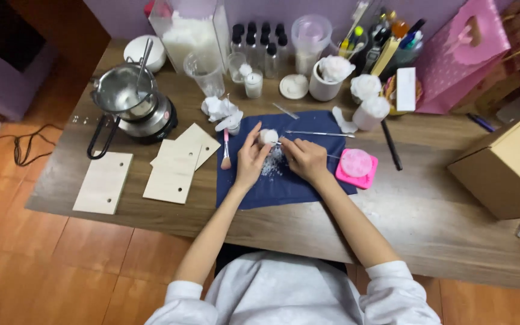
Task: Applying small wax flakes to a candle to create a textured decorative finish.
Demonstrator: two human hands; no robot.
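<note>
My left hand [250,157] holds a small white lumpy wax piece [267,136] above a dark blue cloth [249,186] on the wooden table [428,222]. Close beside it, my right hand [304,157] grips a thin metal tool [277,143] whose tip touches the white piece. White crumbs [272,165] lie on the cloth under both hands. A pink mould [356,168] with a round pale pink piece sits just right of my right hand.
A metal pot on a small hot plate [132,102] stands at the left, with thin wooden boards [173,170] in front. Bottles, cups, white flower-shaped candles [335,69] and a pen holder line the back. A cardboard box [507,165] and pink bag [461,54] stand at the right.
</note>
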